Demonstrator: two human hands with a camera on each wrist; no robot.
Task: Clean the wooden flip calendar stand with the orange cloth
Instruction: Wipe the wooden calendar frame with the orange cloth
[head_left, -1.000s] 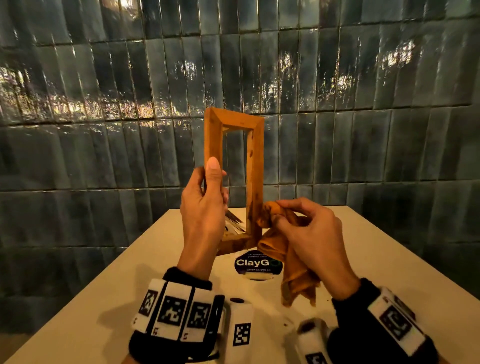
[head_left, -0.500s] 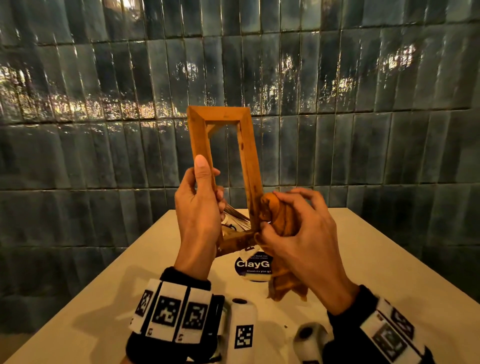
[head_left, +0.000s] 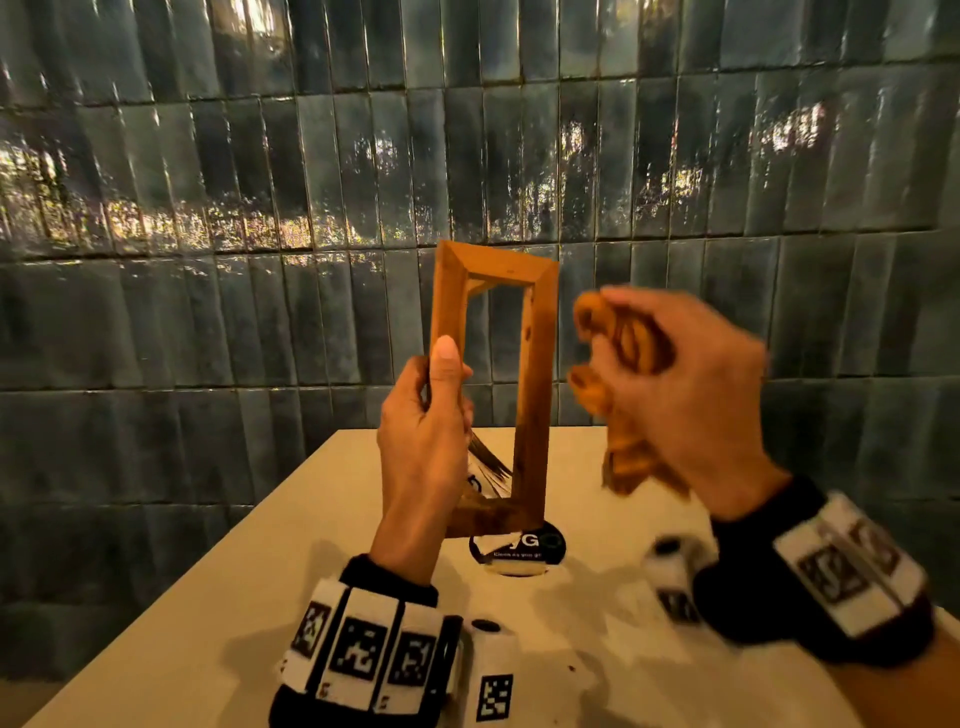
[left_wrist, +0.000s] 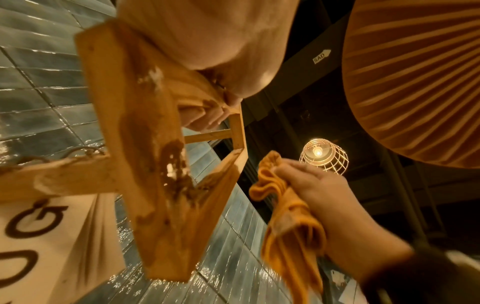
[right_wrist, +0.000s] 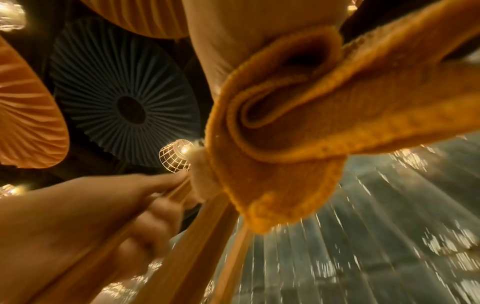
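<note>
The wooden flip calendar stand (head_left: 535, 374) is held upright above the table, a tall open frame with a base at the bottom. My left hand (head_left: 431, 415) grips its left upright, thumb along the front. From below, the left wrist view shows the stand (left_wrist: 135, 127) with dark smears on the wood. My right hand (head_left: 670, 384) holds the bunched orange cloth (head_left: 623, 415) to the right of the frame, apart from it. The cloth (right_wrist: 285, 123) fills the right wrist view, and the cloth (left_wrist: 288, 222) hangs beside the stand in the left wrist view.
A pale table (head_left: 208, 623) lies below, with a round dark sticker (head_left: 519, 551) near its middle. A wall of dark glazed tiles (head_left: 260, 208) stands close behind. White calendar cards (left_wrist: 46, 236) hang by rings from the stand's base. A wire cage lamp (left_wrist: 322, 156) hangs overhead.
My right hand has lifted the cloth off the frame's lower right upright and moved up and to the right. The left hand has turned the stand a little and still holds it.
</note>
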